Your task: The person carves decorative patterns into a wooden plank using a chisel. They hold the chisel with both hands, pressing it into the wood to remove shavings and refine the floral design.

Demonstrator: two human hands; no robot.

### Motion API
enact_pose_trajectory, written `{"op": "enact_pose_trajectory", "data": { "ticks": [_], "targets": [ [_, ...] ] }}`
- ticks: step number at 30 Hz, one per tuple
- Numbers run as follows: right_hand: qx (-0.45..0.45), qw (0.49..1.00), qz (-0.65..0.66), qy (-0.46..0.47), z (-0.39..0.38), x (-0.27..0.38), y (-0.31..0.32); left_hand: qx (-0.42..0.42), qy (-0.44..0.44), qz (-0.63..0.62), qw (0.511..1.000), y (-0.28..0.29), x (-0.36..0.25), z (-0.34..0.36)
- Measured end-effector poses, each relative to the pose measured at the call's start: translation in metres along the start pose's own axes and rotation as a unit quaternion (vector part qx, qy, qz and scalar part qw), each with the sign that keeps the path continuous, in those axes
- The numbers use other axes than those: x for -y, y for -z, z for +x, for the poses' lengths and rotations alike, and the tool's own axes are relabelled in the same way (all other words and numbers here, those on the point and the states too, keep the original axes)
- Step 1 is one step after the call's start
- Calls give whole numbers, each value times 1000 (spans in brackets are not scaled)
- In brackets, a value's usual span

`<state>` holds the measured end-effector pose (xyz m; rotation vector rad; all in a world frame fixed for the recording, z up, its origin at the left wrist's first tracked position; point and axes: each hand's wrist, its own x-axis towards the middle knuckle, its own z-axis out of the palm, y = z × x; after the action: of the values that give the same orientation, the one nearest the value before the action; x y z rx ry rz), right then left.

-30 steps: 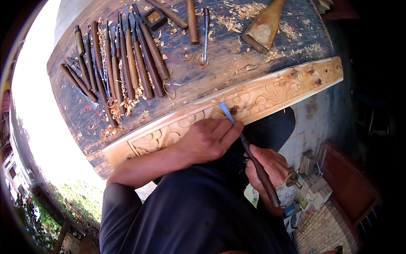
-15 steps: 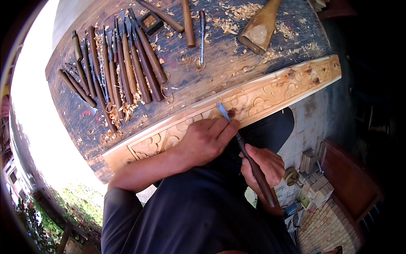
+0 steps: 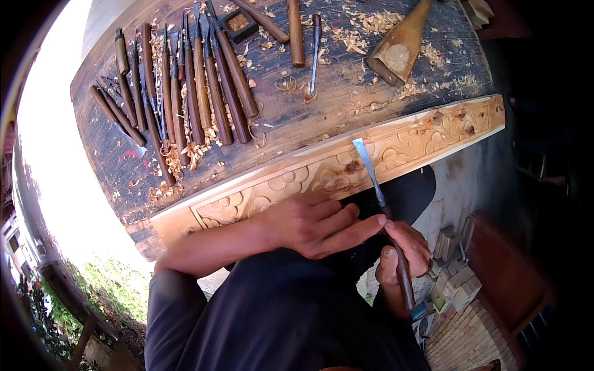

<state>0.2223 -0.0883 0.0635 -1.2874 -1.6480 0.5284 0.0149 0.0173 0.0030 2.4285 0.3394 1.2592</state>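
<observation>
A long, pale wooden board (image 3: 402,145) with carved scrolls and flower shapes lies along the near edge of the workbench. My right hand (image 3: 405,247) grips the dark wooden handle of a chisel (image 3: 371,173). Its flat, bright blade points away from me, the tip over the board just right of a dark knot. My left hand (image 3: 318,226) is at the board's near edge, forearm across its left end. Its index finger stretches out to the right hand's fingers beside the chisel handle; the other fingers are loosely bent and hold nothing visible.
Several wood-handled carving tools (image 3: 216,93) lie in a row at the bench's left. Behind the board are a slim chisel (image 3: 315,55), a wooden mallet (image 3: 399,52), a small dark box (image 3: 239,25) and curled shavings (image 3: 377,23). Wood blocks (image 3: 461,284) stand low at the right.
My left hand has let go of the chisel near its blade and drawn back toward me. The chisel's tip has shifted from the knot's left to its right.
</observation>
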Motion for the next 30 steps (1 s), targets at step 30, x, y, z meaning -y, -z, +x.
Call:
{"op": "enact_pose_trajectory", "data": {
  "ticks": [30],
  "targets": [
    [93, 969, 109, -203, 35, -20, 7, 48, 146, -69, 986, 2, -4, -4]
  ]
}}
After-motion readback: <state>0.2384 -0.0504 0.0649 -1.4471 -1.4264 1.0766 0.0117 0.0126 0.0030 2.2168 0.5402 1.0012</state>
